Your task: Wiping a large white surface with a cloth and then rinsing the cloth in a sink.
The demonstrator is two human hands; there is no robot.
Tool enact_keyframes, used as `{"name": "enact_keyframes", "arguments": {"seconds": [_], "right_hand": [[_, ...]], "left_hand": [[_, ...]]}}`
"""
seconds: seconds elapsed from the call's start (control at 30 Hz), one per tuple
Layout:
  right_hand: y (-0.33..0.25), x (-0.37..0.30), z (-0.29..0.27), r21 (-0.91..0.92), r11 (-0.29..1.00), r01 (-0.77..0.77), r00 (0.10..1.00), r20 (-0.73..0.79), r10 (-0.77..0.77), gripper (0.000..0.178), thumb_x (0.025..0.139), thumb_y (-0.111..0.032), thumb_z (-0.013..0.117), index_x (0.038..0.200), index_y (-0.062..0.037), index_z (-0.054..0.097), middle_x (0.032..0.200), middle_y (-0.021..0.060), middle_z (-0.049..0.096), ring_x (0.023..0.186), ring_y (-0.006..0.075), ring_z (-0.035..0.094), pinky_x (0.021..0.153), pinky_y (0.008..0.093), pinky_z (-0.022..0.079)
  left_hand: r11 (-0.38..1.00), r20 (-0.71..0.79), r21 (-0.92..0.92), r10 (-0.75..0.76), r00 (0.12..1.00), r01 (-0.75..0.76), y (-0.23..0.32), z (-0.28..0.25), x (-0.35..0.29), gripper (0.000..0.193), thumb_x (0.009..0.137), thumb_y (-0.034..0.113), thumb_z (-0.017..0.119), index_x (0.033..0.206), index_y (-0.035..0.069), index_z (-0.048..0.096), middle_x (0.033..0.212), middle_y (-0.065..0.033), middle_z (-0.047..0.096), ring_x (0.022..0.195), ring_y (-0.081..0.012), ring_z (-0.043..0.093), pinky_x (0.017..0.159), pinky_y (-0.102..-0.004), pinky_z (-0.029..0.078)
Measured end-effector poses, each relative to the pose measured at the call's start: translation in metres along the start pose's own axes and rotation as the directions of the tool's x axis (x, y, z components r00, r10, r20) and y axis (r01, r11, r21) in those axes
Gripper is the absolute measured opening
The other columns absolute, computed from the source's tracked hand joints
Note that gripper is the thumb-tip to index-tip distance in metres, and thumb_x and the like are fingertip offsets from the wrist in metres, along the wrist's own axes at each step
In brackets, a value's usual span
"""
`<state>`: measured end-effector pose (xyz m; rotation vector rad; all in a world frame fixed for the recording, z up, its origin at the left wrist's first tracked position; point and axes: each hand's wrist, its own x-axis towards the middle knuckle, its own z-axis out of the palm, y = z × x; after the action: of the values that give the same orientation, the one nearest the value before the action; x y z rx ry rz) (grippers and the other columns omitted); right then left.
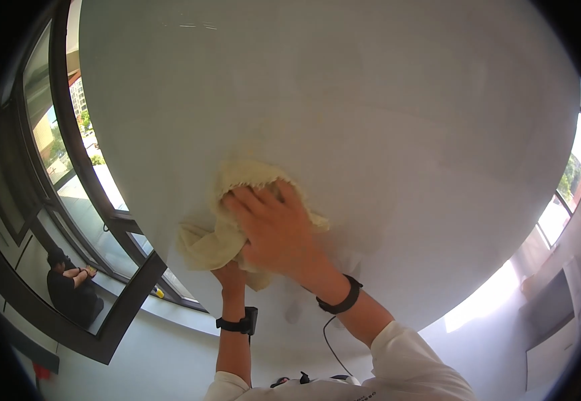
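A cream-yellow cloth (pixel 220 244) with a frayed edge lies bunched against a large, smooth, pale grey-white surface (pixel 371 120). My right hand (pixel 274 230) presses on the cloth from above, its fingers bent into the folds. Lower and to the left, my left hand (pixel 230 275) is at the loose end of the cloth, which covers most of its fingers; it appears to grip that end. Faint yellowish smudges show on the surface just beyond the cloth. Each wrist has a black band, and the left one carries a small black box.
Dark-framed windows (pixel 70 167) run along the left side, one with its sash (pixel 130 307) standing out toward me. A person in black (pixel 73 287) shows within that pane. A thin black cable (pixel 330 341) hangs near my right forearm. More windows (pixel 568 180) are at the right.
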<state>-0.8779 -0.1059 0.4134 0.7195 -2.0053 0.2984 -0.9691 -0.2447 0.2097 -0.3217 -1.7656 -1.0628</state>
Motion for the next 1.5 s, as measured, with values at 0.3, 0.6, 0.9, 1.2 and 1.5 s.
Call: {"name": "enact_keyframes", "arguments": {"seconds": [0.3, 0.6, 0.9, 1.2, 1.5], "right_hand": [[-0.001, -0.064, 0.049, 0.058, 0.998, 0.024, 0.999, -0.037, -0.022, 0.046, 0.067, -0.013, 0.063, 0.113, -0.0138, 0.061, 0.108, -0.0006, 0.06, 0.094, 0.017, 0.056, 0.095, 0.0383, 0.039], [0.077, -0.14, -0.055, -0.157, 0.959, -0.238, 0.962, -0.175, 0.21, 0.046, 0.065, -0.024, 0.068, 0.111, -0.0205, 0.062, 0.097, -0.0021, 0.057, 0.083, 0.0166, 0.054, 0.086, 0.0424, 0.037], [0.2, -0.251, -0.165, -0.365, 0.774, -0.517, 0.79, -0.552, 0.267, 0.052, 0.071, -0.034, 0.064, 0.115, -0.0068, 0.054, 0.111, 0.0124, 0.049, 0.105, 0.0338, 0.045, 0.097, 0.0507, 0.03], [0.264, -0.37, -0.241, -0.051, 0.708, -0.704, 0.493, -0.753, 0.436, 0.051, 0.085, -0.024, 0.059, 0.128, -0.0005, 0.046, 0.127, 0.0177, 0.048, 0.118, 0.0355, 0.045, 0.1, 0.043, 0.034], [0.231, -0.182, -0.289, -0.473, 0.881, 0.021, 0.985, -0.142, -0.099, 0.043, 0.075, -0.019, 0.054, 0.115, -0.0039, 0.058, 0.112, 0.0182, 0.055, 0.104, 0.0337, 0.053, 0.093, 0.0436, 0.039]], "left_hand": [[0.942, 0.097, 0.324, 0.052, 0.994, -0.081, -0.006, -0.044, 0.07, 0.051, 0.087, 0.029, 0.06, 0.13, 0.006, 0.047, 0.136, -0.0165, 0.046, 0.127, -0.0334, 0.04, 0.106, -0.0435, 0.03], [0.976, 0.099, 0.109, 0.176, 0.979, -0.187, 0.137, 0.044, 0.082, 0.053, 0.087, 0.032, 0.061, 0.132, 0.007, 0.046, 0.135, -0.0155, 0.046, 0.127, -0.0317, 0.041, 0.105, -0.0424, 0.031], [0.903, -0.014, -0.081, 0.422, 0.906, -0.422, 0.316, 0.168, 0.025, 0.088, 0.072, 0.05, 0.071, 0.138, 0.007, 0.033, 0.137, -0.0194, 0.04, 0.132, -0.0353, 0.03, 0.106, -0.0528, 0.02], [0.666, 0.254, -0.581, 0.694, 0.673, -0.468, 0.418, 0.196, -0.072, 0.037, 0.085, 0.028, 0.059, 0.115, 0.006, 0.058, 0.108, -0.0119, 0.063, 0.121, -0.0265, 0.046, 0.107, -0.0533, 0.023], [0.756, 0.372, -0.556, 0.598, 0.71, -0.346, 0.383, 0.19, -0.133, 0.037, 0.091, 0.028, 0.055, 0.121, 0.006, 0.055, 0.117, -0.0153, 0.06, 0.119, -0.0314, 0.048, 0.105, -0.0559, 0.023]]}}
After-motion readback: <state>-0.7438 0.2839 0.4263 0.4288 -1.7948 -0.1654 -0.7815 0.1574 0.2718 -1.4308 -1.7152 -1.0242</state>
